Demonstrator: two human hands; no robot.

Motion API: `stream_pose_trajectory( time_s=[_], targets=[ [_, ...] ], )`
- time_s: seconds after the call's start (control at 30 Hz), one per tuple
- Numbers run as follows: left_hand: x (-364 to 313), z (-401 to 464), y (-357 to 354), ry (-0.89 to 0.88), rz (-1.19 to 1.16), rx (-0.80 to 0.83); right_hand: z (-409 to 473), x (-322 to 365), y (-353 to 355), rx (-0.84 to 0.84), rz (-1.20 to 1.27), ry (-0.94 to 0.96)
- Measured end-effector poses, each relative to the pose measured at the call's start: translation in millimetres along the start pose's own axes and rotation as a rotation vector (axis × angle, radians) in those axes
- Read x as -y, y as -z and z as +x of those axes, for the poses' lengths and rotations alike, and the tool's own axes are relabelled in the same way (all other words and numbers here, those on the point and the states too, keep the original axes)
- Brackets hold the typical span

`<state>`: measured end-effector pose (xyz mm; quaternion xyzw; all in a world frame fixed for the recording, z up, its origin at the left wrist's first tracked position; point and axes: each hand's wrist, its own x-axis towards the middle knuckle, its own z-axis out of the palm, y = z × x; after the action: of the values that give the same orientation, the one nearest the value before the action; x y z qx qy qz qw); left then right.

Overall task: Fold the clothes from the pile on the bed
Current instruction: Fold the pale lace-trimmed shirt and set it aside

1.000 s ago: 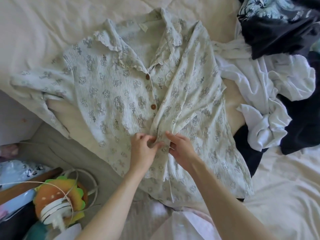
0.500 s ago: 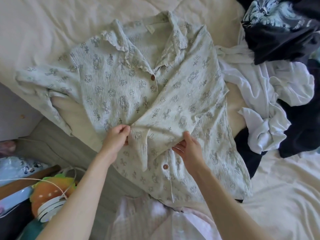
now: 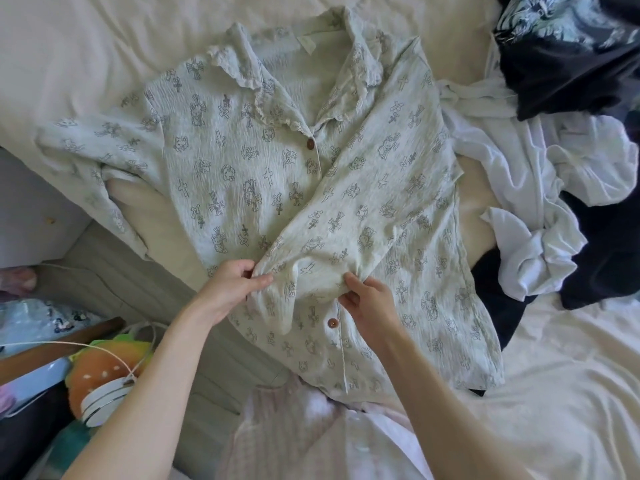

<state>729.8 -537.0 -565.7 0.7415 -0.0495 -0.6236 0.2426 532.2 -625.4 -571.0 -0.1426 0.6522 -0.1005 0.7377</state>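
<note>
Shirt lay flat on bed; left hand and right hand pinched its front panel at 6 o'clock; panel best pulled taut and aligned before folding.

Home bedroom: bed w/ cream sheet, clothes pile.

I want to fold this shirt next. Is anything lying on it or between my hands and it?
Nothing visible does. Both the left hand and right hand already pinch the shirt; the pile lies beside it.
</note>
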Motion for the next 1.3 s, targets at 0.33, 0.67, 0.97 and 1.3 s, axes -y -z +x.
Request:
stream_pose_trajectory(
  time_s=[0.33, 0.67, 0.97, 1.3],
  targets=[
    [24.9, -14.3, -6.6, 0.121, 0.233, -0.035, -8.9, -37.8, -32.6, 0.004, -0.311, -0.178],
    [30.7, -25.4, 7.9, 0.072, 0.076, -0.144, -14.4, -49.0, -16.2, 0.016, -0.286, -0.157],
    [55.5, -30.6, -15.5, 0.064, -0.045, -0.166, -16.8, -68.8, -4.2, 0.176, -0.067, -0.287],
    [69.6, -36.9, -13.5, -0.062, -0.191, -0.386, -22.9, -75.2, -13.1, 0.156, -0.109, -0.249]
  ],
)
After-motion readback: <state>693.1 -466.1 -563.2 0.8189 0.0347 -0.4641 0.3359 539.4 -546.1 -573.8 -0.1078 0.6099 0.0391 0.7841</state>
